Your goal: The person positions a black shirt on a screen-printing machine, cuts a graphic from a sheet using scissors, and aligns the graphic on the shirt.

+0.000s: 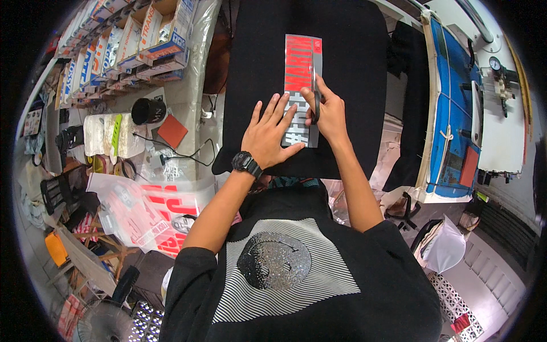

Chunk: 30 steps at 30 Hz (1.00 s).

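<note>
Printed strip lies on black cloth, cartons at left.

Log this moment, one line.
left hand: spread partly over printed strip | right hand: holds scissors at strip's right side | strip: on black cloth

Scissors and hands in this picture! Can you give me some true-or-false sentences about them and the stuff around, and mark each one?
1. The right-hand grip holds black-handled metal scissors. True.
2. The left-hand grip is a tight fist. False: it lies flat, fingers spread, partly on a long, flat, red, white and grey printed strip.
3. The strip lies on black cloth. True.
4. A black wristwatch is on the right wrist. False: it is on the left wrist.
5. A black cylindrical cup is on the picture's right side. False: it is on the left.
6. A flat orange-red square is near the cup. True.
</note>
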### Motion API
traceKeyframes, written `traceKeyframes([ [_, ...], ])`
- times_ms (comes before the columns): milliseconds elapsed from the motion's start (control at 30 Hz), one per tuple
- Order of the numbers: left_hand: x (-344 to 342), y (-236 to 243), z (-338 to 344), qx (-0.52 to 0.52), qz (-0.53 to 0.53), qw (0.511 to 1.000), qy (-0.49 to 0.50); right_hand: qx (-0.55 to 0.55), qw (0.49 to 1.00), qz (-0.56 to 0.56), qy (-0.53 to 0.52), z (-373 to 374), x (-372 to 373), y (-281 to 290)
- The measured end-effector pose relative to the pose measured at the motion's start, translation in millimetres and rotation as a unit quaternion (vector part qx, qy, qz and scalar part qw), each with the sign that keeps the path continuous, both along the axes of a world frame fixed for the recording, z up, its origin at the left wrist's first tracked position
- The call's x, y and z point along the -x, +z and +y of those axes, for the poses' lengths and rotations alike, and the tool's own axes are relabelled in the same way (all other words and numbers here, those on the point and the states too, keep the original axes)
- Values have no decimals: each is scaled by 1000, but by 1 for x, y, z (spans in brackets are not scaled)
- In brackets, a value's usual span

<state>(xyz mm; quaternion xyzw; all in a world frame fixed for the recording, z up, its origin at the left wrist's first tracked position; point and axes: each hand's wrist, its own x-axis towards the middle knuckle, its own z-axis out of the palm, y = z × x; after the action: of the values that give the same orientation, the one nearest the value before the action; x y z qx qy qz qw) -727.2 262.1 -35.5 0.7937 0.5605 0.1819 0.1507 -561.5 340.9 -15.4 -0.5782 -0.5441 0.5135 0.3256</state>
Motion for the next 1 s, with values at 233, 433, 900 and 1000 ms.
traceKeyframes([
  [233,-1,-1,0,9,11,1000,-5,-4,1000,3,-4,2,-1,4],
  [433,0,-2,-2,-1,16,1000,6,153,983,-49,90,-38,-40,55],
  [900,26,165,67,-130,-222,963,-85,169,971,142,93,-155,-135,85],
  [1000,7,150,152,108,-185,942,-258,179,972,126,82,-160,-128,82],
])
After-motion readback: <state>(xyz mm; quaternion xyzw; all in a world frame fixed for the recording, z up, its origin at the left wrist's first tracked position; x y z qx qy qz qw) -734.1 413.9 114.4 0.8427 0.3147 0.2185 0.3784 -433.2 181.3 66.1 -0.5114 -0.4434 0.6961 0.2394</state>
